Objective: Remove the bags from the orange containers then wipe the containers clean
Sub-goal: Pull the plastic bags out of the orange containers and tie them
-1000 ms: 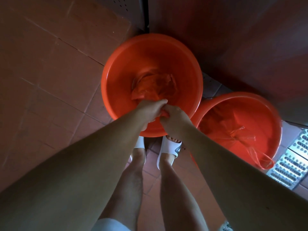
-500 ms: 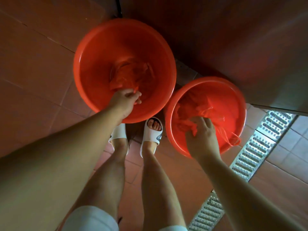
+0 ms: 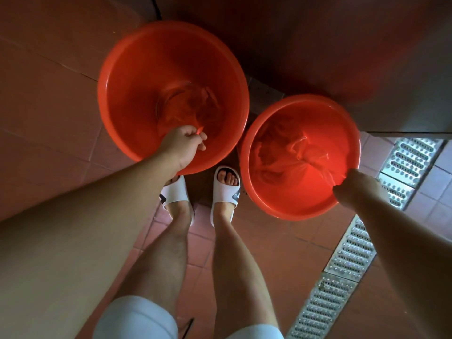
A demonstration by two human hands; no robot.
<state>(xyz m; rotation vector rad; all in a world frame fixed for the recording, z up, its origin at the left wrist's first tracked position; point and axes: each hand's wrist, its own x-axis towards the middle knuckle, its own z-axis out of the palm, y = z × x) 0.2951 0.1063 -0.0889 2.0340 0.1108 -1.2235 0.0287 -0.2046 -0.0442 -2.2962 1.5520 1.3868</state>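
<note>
Hands reaching down into two orange plastic basins on reddish floor tiles, seen from above. Larger basin (image 3: 127, 69) just left of smaller basin (image 3: 293, 206), rims nearly touching. Left hand (image 3: 181, 148), fingers curled tight, pinching the gathered edge of a translucent orange bag (image 3: 190, 106) lying inside the larger basin. Right hand (image 3: 359, 189) at the smaller basin's near right rim, fingers closed around the stretched neck of a second bag (image 3: 281, 155) inside it. White slides (image 3: 226, 189) just left of the smaller basin; metal drain grate (image 3: 352, 253) to its right.
</note>
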